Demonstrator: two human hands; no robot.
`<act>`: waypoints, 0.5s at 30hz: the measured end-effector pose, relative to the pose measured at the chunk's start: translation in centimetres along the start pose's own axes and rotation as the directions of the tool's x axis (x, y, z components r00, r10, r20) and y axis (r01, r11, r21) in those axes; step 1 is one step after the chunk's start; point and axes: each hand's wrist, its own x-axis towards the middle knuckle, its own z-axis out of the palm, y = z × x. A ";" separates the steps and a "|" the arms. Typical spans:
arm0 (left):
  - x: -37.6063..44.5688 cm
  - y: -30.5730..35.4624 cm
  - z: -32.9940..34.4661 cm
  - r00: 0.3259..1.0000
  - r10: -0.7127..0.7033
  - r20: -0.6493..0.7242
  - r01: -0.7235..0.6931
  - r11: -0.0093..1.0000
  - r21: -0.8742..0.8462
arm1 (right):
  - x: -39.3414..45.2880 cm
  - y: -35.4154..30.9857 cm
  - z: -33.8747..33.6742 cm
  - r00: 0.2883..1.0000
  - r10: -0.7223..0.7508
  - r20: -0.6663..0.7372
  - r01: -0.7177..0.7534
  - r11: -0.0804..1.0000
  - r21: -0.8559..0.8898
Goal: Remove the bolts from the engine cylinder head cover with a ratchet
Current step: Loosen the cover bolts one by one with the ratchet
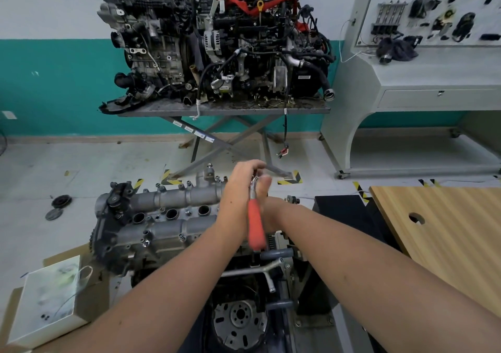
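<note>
1. No word, brand or number can be read anywhere in the view.
2. White stickers point(189, 129) sit in a row along one crossed leg of the metal stand point(217, 146) under the far surface; their print is too small to make out.
3. The white display board point(433, 8) at the top right carries rows of fine print near its upper edge, blurred beyond reading.
4. The black part point(303, 77) near the right edge of the far surface bears a pale label, also illegible.
</note>
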 end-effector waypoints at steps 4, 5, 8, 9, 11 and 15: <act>0.1 0.5 1.2 0.863 -0.504 0.016 0.439 0.736 -0.516 | 0.8 -0.7 0.2 0.987 -0.150 0.056 0.157 0.975 -0.160; 0.5 0.4 1.1 0.808 -0.588 0.035 0.501 0.655 -0.565 | 1.2 -0.5 0.7 0.988 -0.146 0.040 0.151 0.978 -0.144; 1.5 0.3 0.2 0.709 -0.699 0.094 0.552 0.467 -0.691 | 1.7 0.3 1.0 0.995 -0.098 0.004 0.098 0.994 -0.038; 1.7 0.1 -0.2 0.732 -0.671 0.119 0.553 0.482 -0.680 | 2.0 0.4 1.2 0.994 -0.108 -0.011 0.108 0.994 -0.014; 1.9 0.1 -0.8 0.788 -0.585 0.191 0.556 0.544 -0.629 | 2.3 0.6 1.4 0.994 -0.105 -0.021 0.105 0.994 0.004; 2.5 0.6 -1.8 0.781 -0.540 0.314 0.621 0.624 -0.474 | 2.2 1.0 1.5 0.998 -0.061 -0.014 0.062 0.997 0.048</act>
